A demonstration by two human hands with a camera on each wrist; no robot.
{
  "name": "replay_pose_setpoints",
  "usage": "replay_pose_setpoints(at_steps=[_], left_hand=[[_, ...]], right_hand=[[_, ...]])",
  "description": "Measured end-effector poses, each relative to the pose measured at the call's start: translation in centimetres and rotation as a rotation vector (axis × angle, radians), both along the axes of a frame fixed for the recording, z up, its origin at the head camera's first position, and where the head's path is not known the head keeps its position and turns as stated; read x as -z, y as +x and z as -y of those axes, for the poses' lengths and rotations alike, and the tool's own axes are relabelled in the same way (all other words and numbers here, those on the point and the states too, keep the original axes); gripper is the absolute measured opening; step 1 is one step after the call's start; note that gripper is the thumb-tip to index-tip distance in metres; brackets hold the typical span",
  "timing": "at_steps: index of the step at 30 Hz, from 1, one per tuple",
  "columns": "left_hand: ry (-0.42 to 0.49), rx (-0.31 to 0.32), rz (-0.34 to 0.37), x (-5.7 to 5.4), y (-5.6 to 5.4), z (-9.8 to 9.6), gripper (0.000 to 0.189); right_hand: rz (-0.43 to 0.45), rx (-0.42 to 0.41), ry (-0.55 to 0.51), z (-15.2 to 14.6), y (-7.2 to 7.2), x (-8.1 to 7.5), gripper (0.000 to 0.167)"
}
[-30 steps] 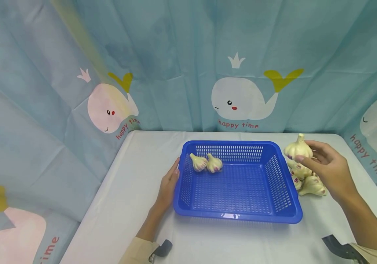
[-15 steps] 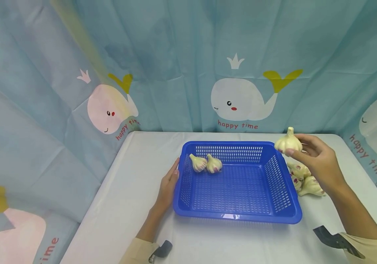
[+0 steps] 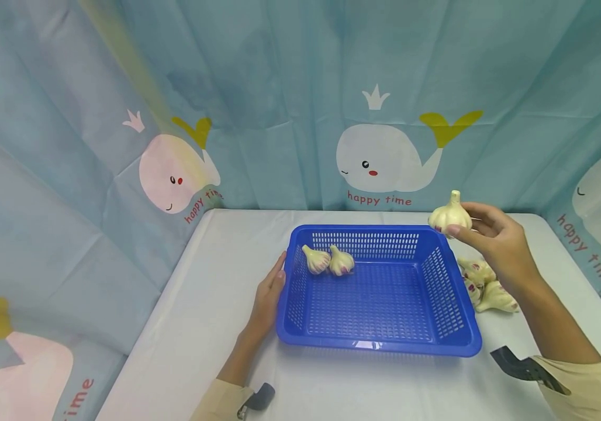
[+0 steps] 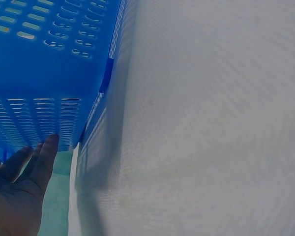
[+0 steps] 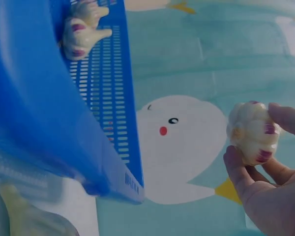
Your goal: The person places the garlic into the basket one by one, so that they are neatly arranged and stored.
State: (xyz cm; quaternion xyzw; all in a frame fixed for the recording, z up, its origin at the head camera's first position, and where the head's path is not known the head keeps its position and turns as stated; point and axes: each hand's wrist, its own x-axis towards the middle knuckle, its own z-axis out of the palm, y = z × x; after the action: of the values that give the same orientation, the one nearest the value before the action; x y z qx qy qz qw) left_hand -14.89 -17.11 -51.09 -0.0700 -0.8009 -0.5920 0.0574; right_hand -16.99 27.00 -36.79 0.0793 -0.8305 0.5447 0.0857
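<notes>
In the head view a blue perforated basket stands on the white table, with two garlic bulbs in its far left corner. My left hand lies along the basket's left side; in the left wrist view its fingers look fairly straight against the outer wall. Above the basket's far right corner, my right hand pinches another garlic bulb between thumb and fingers, stem up. The right wrist view shows this held bulb from below, with purple patches, apart from the basket.
Several more garlic bulbs lie in a pile on the table, just right of the basket. A blue-green curtain with printed whales hangs behind and beside the white table.
My right hand has lifted its garlic bulb and carried it leftward from above the pile to the basket's far right corner. My left hand and the basket have stayed put.
</notes>
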Motion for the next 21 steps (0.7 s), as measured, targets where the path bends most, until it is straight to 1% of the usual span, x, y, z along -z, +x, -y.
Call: replay_pose_setpoints(at_steps=[4, 11, 21], left_hand=[[-0.002, -0.003, 0.003, 0.0, 0.0, 0.0, 0.055], [-0.004, 0.001, -0.001, -0.1, 0.0, -0.1, 0.056], [0.0, -0.001, -0.001, -0.3, 0.1, -0.1, 0.056]], right_hand=[[0.013, -0.013, -0.012, 0.5, -0.4, -0.2, 0.058], [-0.008, -0.047, -0.045, 1.4, -1.3, -0.3, 0.053], [0.001, -0.052, -0.002, 2.2, -2.3, 0.0, 0.057]])
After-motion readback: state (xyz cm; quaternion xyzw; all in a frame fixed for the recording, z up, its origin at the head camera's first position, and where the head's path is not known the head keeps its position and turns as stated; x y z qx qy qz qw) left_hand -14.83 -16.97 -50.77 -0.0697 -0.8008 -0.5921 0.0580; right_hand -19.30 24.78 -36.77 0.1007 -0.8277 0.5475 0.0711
